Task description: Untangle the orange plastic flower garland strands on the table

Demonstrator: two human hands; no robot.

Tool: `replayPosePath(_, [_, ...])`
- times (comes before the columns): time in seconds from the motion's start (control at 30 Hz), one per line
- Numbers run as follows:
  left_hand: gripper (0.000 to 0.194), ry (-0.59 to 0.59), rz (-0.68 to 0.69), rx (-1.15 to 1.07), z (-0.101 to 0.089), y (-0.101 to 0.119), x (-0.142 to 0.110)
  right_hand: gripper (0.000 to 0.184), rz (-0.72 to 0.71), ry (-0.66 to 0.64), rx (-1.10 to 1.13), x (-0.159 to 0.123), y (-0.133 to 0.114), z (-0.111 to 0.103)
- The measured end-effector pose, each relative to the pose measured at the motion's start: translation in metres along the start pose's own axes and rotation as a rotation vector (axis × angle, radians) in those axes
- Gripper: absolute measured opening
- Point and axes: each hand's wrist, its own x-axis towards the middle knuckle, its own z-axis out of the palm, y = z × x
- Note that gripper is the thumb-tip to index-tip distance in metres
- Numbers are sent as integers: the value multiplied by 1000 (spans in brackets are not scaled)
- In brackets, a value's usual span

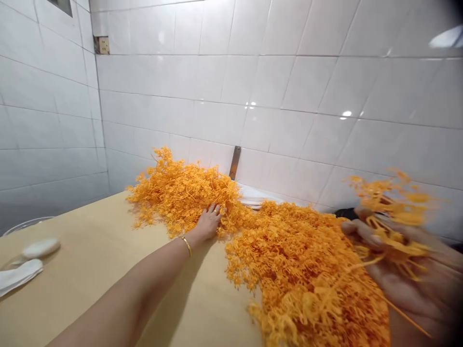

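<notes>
My left hand (pixel 209 222) reaches far across the tan table (pixel 108 255) into the far heap of orange plastic flower sprigs (pixel 184 193), its fingers buried among the stems. My right hand (pixel 394 270) is close to the camera at the right, blurred, with its fingers closed round a bunch of orange sprigs (pixel 392 207) held up above the table. A second, larger heap of orange sprigs (pixel 307 270) lies between the two hands. A gold bangle sits on my left wrist.
White tiled walls enclose the table on the left and behind. White pads (pixel 25 265) and the rim of a clear bowl (pixel 21 225) sit at the table's left edge. White flat items (pixel 256 196) lie behind the heaps, below a metal bracket (pixel 235 163).
</notes>
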Motion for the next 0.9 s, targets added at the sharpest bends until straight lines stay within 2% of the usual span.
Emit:
replayPosePath(0.07, [60,-51,8,-22,-5,1,6,19,75,58,127,-1,5,14])
replayPosePath(0.17, [52,-97,38,-42,-24,3,10,39,262,-91,181,-8,27,43])
replayPosePath(0.27, [39,-163,100,-53,-55,2,4,50,410,-252,107,-20,57,66])
replayPosePath(0.37, [12,-179,77,-45,-92,3,-10,50,393,-359,32,-32,78,76])
replayPosePath(0.43, [17,-99,16,-80,-112,7,-20,52,332,-387,-61,-36,86,78])
replayPosePath(0.47, [23,-39,-17,-182,-120,12,-26,53,295,-386,-128,-37,88,78])
replayPosePath(0.53, [34,34,-81,-620,-128,24,-37,54,198,-371,-274,-38,91,79])
replayPosePath(0.63, [44,-49,-105,-1467,-125,47,-54,53,21,-367,-471,-41,98,81])
replayPosePath(0.7, [48,-99,-73,-1875,-114,63,-62,56,-88,-379,-599,-43,104,81])
replayPosePath(0.77, [41,-78,-116,-2120,-100,75,-63,61,-169,-439,-726,-43,108,80])
replayPosePath(0.83, [27,-25,-304,-2222,-89,82,-62,64,-198,-542,-837,-40,107,77])
replayPosePath(0.9, [17,-5,-529,-2225,-86,81,-60,59,-200,-623,-902,-33,99,70])
